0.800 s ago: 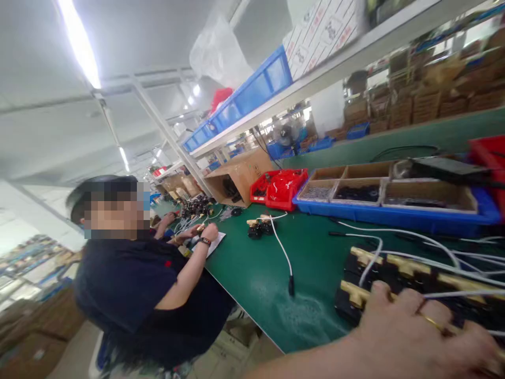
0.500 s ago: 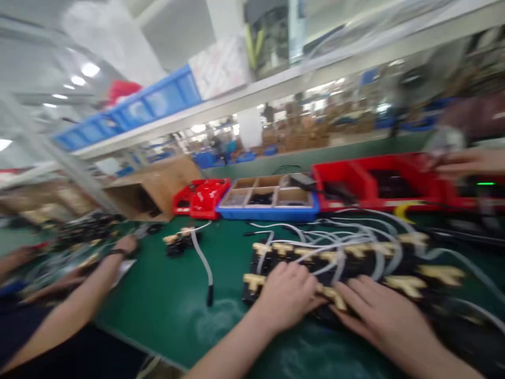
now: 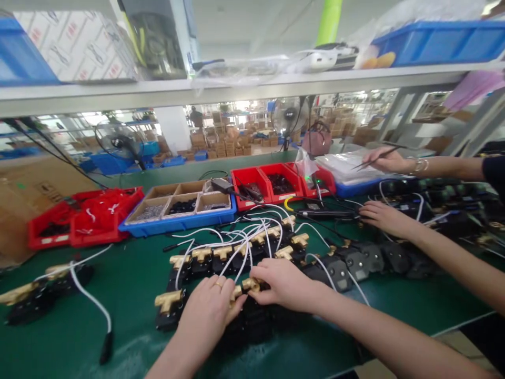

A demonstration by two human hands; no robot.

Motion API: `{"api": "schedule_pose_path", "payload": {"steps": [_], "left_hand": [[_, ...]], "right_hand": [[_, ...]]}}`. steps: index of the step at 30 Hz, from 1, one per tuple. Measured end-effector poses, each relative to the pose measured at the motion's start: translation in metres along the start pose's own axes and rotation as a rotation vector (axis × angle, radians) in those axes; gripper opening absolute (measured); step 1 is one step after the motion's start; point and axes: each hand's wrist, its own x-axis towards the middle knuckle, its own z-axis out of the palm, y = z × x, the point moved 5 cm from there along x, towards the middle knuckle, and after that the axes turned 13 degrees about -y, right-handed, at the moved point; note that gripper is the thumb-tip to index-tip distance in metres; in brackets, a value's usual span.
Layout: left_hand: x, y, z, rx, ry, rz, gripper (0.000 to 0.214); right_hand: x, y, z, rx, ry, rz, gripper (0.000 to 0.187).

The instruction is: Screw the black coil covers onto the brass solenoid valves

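Observation:
My left hand (image 3: pixel 209 311) rests fingers-down on a row of black units with brass T-fittings (image 3: pixel 221 260) and white cables on the green bench. A ring shows on one finger. My right hand (image 3: pixel 281 283) comes in from the right and pinches a brass fitting (image 3: pixel 251 285) in the front row, its fingers curled round it. The left fingertips touch the same fitting from the other side. One brass tee (image 3: pixel 169 300) sticks out just left of my left hand.
A blue tray of small parts (image 3: pixel 179 206) and red bins (image 3: pixel 84 216), (image 3: pixel 272 181) stand behind the units. A co-worker's hands (image 3: pixel 381 216) work at the right with more black units (image 3: pixel 371 258). Another unit with a white cable (image 3: pixel 47 287) lies at the left.
The view has swung right, away from the seated person at the left. Both my hands have drawn together over the front row, and the right hand now pinches a fitting.

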Motion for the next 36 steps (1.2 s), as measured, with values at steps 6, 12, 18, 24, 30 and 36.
{"api": "schedule_pose_path", "payload": {"steps": [6, 12, 18, 24, 30, 36], "left_hand": [[0.015, -0.011, -0.006, -0.220, -0.165, -0.057, 0.033], [0.032, -0.021, -0.006, -0.366, -0.202, 0.062, 0.044], [0.050, -0.029, 0.005, -0.450, -0.288, 0.180, 0.053], [0.042, -0.024, -0.020, -0.450, -0.075, 0.129, 0.043], [-0.023, -0.027, -0.031, -0.346, 0.409, 0.188, 0.039], [-0.067, -0.031, 0.010, 0.127, 0.608, 0.247, 0.055]], "right_hand": [[0.010, 0.010, -0.012, 0.190, -0.209, 0.002, 0.027], [0.015, 0.011, -0.013, 0.239, -0.256, 0.041, 0.033], [0.019, 0.011, -0.001, 0.260, -0.339, 0.015, 0.044], [0.018, 0.006, -0.009, 0.121, -0.048, 0.055, 0.033], [-0.021, -0.002, -0.040, 0.073, 0.175, -0.039, 0.023], [-0.071, -0.005, -0.006, -0.032, 0.117, -0.203, 0.091]]}}
